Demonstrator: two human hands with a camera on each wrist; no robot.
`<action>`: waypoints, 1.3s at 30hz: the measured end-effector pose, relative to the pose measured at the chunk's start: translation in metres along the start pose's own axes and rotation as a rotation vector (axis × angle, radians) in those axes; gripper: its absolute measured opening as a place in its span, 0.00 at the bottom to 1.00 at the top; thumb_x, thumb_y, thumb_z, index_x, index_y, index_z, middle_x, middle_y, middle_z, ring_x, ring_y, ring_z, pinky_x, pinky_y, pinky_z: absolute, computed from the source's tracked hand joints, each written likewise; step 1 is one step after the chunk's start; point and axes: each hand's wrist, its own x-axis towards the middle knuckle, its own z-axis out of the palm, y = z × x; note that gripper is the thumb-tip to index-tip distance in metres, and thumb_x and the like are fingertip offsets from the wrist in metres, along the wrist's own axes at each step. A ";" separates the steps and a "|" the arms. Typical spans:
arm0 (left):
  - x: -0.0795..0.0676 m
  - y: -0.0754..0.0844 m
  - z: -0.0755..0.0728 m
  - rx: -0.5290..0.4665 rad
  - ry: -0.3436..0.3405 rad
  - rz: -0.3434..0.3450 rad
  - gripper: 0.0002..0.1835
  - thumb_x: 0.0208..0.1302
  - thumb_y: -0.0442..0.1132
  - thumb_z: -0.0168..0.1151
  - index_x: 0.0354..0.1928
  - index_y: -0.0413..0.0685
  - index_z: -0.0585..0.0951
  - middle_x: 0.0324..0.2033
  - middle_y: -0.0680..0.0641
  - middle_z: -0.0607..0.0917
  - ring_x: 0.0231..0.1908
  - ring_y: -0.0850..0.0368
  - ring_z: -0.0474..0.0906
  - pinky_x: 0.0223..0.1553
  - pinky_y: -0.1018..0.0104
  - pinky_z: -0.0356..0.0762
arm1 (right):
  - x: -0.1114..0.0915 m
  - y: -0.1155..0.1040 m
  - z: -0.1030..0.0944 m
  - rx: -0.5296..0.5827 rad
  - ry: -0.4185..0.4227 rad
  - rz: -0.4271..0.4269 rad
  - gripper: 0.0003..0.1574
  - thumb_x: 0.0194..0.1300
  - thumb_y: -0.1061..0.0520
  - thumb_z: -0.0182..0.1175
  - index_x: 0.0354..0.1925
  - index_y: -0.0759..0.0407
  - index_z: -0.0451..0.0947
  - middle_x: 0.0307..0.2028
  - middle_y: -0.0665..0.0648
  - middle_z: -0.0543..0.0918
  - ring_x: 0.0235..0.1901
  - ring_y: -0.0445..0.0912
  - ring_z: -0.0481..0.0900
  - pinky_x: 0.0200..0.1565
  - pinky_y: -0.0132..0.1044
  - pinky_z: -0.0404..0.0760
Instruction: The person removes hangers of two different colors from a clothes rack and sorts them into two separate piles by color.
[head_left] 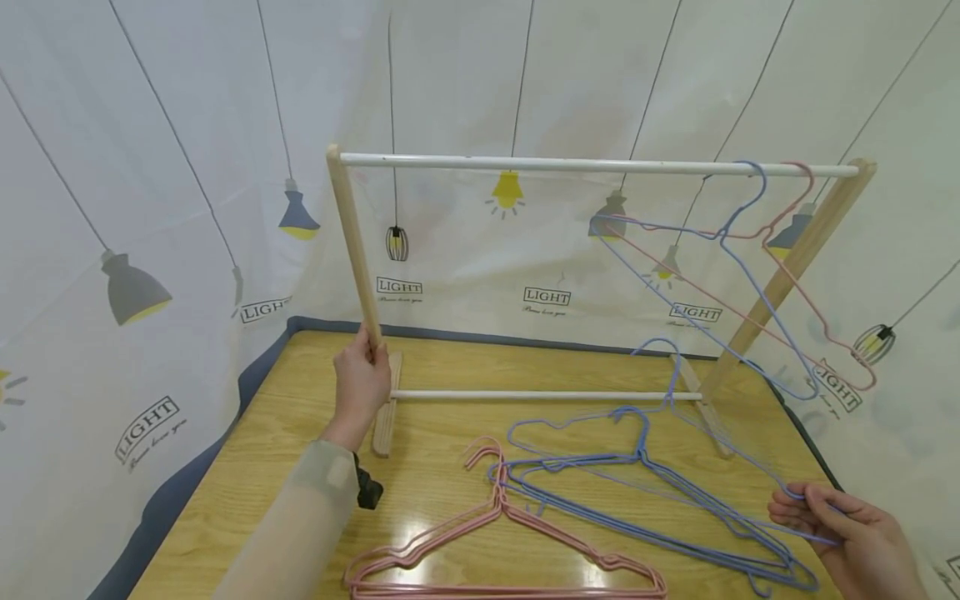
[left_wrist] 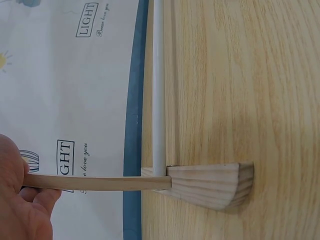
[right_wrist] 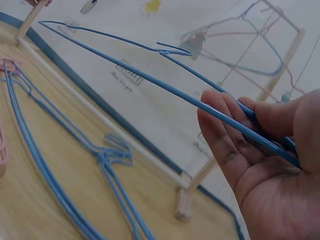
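Observation:
My left hand [head_left: 360, 379] grips the left wooden post [head_left: 351, 225] of a garment rack low down; in the left wrist view its thumb and fingers are around the post [left_wrist: 95, 182]. My right hand [head_left: 862, 533] holds a blue clothes hanger [right_wrist: 150, 80] by one corner, between thumb and fingers. That hanger is raised over the table, its hook pointing toward the rack. From the white top rail [head_left: 525, 163], near its right end, hang a blue hanger [head_left: 765, 183] and a pink hanger [head_left: 812, 179].
Several blue hangers [head_left: 641, 450] lie stacked on the wooden table [head_left: 277, 450], under the held one. Pink hangers [head_left: 501, 492] lie at the front, overlapping the blue stack's left end. A white lower bar [head_left: 525, 396] joins the rack's feet. A lamp-patterned sheet [head_left: 465, 275] hangs behind.

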 end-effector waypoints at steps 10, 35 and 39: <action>0.001 0.000 0.000 -0.005 0.010 -0.003 0.16 0.78 0.28 0.57 0.63 0.35 0.80 0.47 0.30 0.88 0.39 0.41 0.87 0.35 0.48 0.84 | -0.018 0.023 -0.038 0.123 0.073 0.242 0.18 0.83 0.62 0.52 0.54 0.62 0.89 0.48 0.62 0.90 0.49 0.56 0.89 0.54 0.46 0.85; -0.002 0.003 0.000 -0.041 -0.014 -0.080 0.24 0.79 0.28 0.56 0.74 0.38 0.73 0.56 0.29 0.85 0.51 0.40 0.86 0.45 0.47 0.86 | -0.006 0.028 -0.006 -1.059 0.519 0.218 0.26 0.86 0.53 0.52 0.54 0.76 0.84 0.36 0.51 0.92 0.35 0.37 0.88 0.37 0.32 0.86; -0.001 0.003 0.000 -0.034 -0.012 -0.072 0.24 0.79 0.28 0.56 0.73 0.37 0.74 0.56 0.29 0.85 0.52 0.39 0.86 0.46 0.47 0.86 | -0.007 0.020 0.002 -0.980 0.503 0.114 0.22 0.84 0.54 0.54 0.49 0.70 0.87 0.35 0.48 0.92 0.35 0.39 0.89 0.37 0.33 0.86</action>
